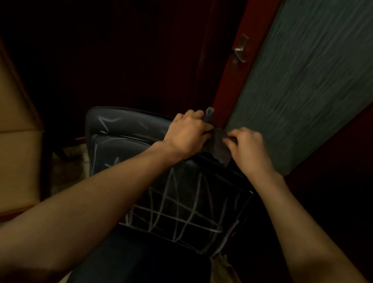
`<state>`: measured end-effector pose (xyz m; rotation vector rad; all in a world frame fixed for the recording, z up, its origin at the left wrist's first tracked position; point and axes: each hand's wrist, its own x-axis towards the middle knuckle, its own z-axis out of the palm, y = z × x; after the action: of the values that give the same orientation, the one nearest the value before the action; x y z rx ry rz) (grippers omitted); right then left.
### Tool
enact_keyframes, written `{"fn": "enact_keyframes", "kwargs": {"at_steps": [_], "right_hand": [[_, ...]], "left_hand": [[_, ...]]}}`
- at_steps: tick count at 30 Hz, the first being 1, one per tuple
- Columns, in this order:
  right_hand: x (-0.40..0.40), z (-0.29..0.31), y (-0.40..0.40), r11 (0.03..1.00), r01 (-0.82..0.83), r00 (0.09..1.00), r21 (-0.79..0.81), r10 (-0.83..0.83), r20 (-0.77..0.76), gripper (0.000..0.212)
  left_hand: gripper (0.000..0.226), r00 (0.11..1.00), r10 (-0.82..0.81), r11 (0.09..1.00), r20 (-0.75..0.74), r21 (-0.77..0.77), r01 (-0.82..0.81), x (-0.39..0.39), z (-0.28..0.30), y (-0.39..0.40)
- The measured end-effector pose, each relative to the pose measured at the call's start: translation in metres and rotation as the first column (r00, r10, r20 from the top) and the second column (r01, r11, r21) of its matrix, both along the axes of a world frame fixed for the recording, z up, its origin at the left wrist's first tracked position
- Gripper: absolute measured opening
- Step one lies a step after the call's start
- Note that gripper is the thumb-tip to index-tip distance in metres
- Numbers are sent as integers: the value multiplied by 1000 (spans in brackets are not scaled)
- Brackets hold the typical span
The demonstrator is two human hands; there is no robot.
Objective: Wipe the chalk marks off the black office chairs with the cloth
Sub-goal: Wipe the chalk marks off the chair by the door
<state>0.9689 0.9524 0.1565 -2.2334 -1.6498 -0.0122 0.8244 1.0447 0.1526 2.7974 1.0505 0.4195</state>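
Note:
A black office chair (120, 138) stands in front of me, its back and seat crossed with pale chalk lines (180, 208). Above the top right of the chair back, both hands hold a dark grey cloth (218, 146). My left hand (190, 133) grips its left part, and a rolled end of the cloth sticks up past the fingers. My right hand (247, 146) pinches the cloth's right edge. The cloth hangs down between the hands onto the chair back.
A tan padded chair with a wooden frame (2, 134) stands at the left. Behind the black chair is a red wooden door frame (232, 81) with a metal latch (240, 47), and a grey-green textured panel (315, 81) at the right. The room beyond is dark.

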Motion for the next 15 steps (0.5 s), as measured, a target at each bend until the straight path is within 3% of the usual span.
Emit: {"fn": "enact_keyframes", "kwargs": {"at_steps": [7,15], "right_hand": [[-50,13,46,984,-42,983,-171,71,167,32],[-155,13,124,963,-232,961,-134,249,122,31]], "left_hand": [[37,999,38,994,-11,104,-37,-53,-2,30],[35,954,299,947,-19,131,-295,-166,-13,84]]}}
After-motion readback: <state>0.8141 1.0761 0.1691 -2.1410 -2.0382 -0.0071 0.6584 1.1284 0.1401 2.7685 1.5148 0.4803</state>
